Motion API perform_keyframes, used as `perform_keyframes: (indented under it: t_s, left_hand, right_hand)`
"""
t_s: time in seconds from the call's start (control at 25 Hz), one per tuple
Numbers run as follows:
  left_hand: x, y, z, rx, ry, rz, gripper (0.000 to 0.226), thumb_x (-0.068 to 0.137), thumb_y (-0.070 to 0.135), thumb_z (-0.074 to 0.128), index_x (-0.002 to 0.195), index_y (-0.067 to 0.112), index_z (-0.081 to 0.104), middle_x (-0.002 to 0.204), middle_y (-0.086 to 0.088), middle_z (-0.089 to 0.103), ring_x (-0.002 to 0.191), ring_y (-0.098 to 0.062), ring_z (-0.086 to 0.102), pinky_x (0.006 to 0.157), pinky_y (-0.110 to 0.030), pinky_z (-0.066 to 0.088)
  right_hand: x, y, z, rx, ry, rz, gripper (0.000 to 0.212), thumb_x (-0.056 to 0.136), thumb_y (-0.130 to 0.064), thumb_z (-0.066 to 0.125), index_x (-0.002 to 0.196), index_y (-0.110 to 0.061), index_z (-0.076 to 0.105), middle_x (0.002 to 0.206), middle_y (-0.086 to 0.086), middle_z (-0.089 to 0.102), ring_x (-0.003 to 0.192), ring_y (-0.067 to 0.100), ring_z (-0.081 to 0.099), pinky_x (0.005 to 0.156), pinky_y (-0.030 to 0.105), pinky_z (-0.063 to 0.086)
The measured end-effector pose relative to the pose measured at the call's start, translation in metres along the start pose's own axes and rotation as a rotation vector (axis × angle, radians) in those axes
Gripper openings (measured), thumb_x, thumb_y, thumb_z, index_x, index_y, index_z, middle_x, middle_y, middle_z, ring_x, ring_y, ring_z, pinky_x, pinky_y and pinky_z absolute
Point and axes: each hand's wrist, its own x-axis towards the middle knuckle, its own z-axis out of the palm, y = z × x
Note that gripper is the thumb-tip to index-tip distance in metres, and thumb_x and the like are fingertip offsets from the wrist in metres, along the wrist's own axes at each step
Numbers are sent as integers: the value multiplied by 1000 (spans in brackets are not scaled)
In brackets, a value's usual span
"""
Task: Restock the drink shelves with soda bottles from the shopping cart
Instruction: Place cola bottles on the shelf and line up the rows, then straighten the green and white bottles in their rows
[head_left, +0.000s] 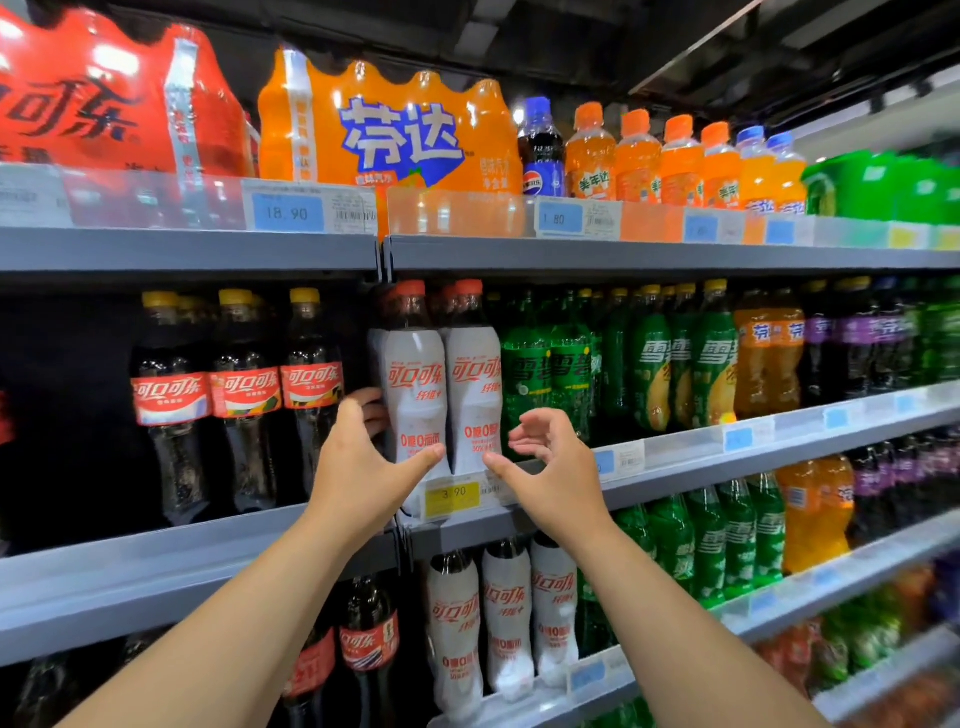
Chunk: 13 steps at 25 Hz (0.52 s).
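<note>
White-sleeved cola bottles (415, 395): two, frame centre, at the front edge of the middle shelf (675, 470), labels outward above a yellow price tag (452, 496). Left hand (358, 467) curls round the leftmost, probably squaring it. Right hand (550, 462) is spread, empty, just beside.

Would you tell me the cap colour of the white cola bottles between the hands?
The white cola bottles have red caps; head view.
</note>
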Motion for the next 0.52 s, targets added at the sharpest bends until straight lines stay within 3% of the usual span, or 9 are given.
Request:
perform_keyframes:
  t_s: [0.32,0.52]
  left_hand:
    - [-1,-9,1,-25,-13,75,90,70,43,88,142,26,36,140,7,51,122,-5,49,96,-26,42]
    - [-5,-8,3,4,18,136,95,73,37,86,148,33,28,144,8,39,123,-2,45,99,-28,41]
  right_hand:
    - [-1,1,0,73,2,18,57,75,-38,89,118,-28,52,112,-11,64,104,-8,64,91,15,54]
    - [-7,-2,-4,88,-78,-62,65,86,-36,80,143,-36,47,130,-12,55,120,-5,55,102,13,46]
